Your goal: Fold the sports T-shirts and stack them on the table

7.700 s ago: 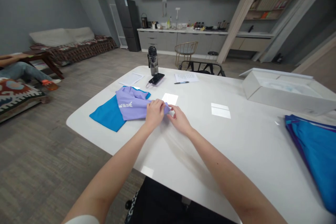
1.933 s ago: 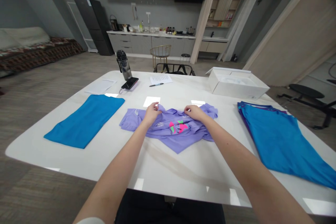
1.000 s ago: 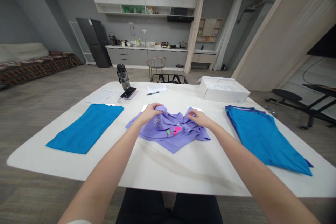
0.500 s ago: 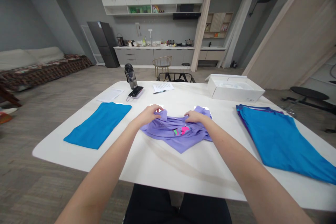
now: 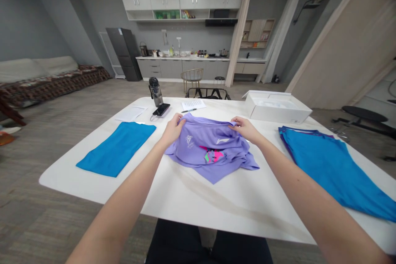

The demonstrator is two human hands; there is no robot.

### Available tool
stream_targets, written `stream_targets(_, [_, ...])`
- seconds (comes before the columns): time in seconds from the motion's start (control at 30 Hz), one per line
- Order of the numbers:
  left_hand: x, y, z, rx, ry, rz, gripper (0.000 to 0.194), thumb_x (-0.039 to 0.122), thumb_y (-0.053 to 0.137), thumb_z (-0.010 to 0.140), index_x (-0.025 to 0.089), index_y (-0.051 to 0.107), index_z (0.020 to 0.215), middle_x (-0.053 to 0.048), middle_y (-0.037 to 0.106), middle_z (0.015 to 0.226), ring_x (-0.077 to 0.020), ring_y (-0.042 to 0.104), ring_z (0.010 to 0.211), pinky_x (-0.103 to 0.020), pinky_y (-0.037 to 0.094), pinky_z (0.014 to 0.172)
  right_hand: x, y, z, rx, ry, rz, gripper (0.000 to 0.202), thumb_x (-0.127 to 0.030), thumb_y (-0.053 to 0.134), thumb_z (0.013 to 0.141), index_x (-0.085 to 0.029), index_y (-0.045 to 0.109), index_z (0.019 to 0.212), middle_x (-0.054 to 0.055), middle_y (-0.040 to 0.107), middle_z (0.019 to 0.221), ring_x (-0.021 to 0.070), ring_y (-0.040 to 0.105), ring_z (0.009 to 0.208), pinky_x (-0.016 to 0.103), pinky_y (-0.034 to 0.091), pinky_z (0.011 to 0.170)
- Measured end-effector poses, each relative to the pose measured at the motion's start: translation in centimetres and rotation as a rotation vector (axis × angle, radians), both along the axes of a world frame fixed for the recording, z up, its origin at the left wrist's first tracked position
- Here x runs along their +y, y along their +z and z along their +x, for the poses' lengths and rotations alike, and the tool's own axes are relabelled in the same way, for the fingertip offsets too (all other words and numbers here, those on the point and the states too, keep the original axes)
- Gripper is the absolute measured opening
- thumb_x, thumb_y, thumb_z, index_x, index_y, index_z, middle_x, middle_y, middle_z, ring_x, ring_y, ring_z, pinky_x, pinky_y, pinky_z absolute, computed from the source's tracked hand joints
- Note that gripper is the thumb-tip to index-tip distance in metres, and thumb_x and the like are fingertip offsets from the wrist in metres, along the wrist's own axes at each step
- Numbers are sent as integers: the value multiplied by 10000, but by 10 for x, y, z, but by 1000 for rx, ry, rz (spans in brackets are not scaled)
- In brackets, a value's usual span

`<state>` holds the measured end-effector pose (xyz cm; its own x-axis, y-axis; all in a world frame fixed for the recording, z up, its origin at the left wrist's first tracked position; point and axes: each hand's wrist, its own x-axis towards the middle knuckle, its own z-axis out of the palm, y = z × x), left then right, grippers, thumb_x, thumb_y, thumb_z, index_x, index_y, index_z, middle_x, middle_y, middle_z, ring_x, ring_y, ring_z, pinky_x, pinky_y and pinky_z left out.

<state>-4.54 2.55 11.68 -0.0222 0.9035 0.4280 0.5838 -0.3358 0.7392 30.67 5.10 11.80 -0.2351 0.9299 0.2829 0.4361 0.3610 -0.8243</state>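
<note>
A purple T-shirt (image 5: pixel 198 159) with white logos and a pink and green print hangs between my two hands, its lower part crumpled on the white table (image 5: pixel 173 198). My left hand (image 5: pixel 174 128) pinches the shirt's upper edge on the left. At the upper right corner, my right hand (image 5: pixel 246 128) grips the same edge, so the top is stretched between them, lifted off the table. A folded blue garment (image 5: pixel 116 148) lies flat to the left of the shirt. More blue clothing (image 5: pixel 331 165), with purple cloth under it, is spread on the right.
Behind the shirt are a dark water bottle (image 5: pixel 156 93), a phone (image 5: pixel 161 109), a pen (image 5: pixel 189 110) and printed paper (image 5: pixel 194 104). Another sheet (image 5: pixel 131 113) lies at the left. An open white box (image 5: pixel 276 107) stands at the back right. A black chair (image 5: pixel 208 93) is beyond the far edge.
Both hands have raised the shirt's upper edge and moved apart, pulling it taut. The white logos, hidden in folds before, now show.
</note>
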Motion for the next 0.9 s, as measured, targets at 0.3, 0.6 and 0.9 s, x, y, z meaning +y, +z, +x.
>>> stream_targets(0.3, [-26, 72, 18, 104, -2, 196, 175, 374, 465, 976, 252, 562, 1056, -23, 661, 946, -209, 618, 888, -300, 438, 838, -48, 82, 13, -272, -172, 201, 369, -543, 576, 852, -199, 672, 756, 20, 642, 657, 219, 576, 704, 305, 436, 618])
stream_targets(0.6, [-86, 196, 30, 225, 83, 607, 202, 344, 447, 1017, 223, 574, 1118, -61, 680, 1062, -226, 644, 1011, -312, 459, 916, -132, 211, 21, -291, -583, 832, 349, -459, 470, 991, -212, 715, 960, 67, 715, 838, 235, 619, 766, 326, 432, 698])
stream_targets(0.9, [-73, 282, 43, 337, 184, 722, 255, 350, 424, 1042, 213, 554, 1213, -48, 668, 1082, -256, 655, 1133, -387, 455, 1008, -112, 284, 40, -392, -651, 1075, 493, -611, 393, 1031, -209, 677, 1000, 55, 706, 821, 253, 657, 837, 355, 432, 770])
